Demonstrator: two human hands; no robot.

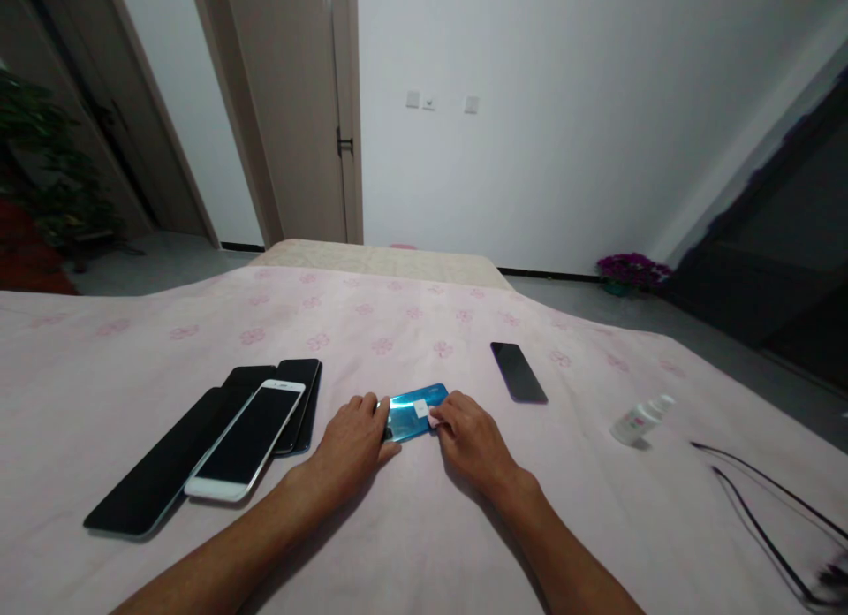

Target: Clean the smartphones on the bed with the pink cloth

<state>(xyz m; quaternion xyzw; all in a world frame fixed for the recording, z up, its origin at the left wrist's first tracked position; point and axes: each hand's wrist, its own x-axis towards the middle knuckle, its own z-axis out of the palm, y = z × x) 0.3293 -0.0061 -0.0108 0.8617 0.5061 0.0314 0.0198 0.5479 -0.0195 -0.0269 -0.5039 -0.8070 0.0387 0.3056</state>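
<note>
A shiny blue phone (403, 418) lies back side up on the pink flowered cloth, between my two hands. My left hand (358, 431) grips its left end, fingers over the top and thumb along the near edge. With fingers pinched together, my right hand (470, 434) holds a small pale pink piece (434, 417) against the phone's back. Beside that piece is a white square sticker (420, 409). What the pink piece is made of cannot be made out.
Left of my hands, a white-framed phone (248, 438) rests on several dark phones (159, 465). Another dark phone (518, 373) lies to the right, beyond my right hand. Farther right are a white spray bottle (641, 420) on its side and a black cable (761, 527).
</note>
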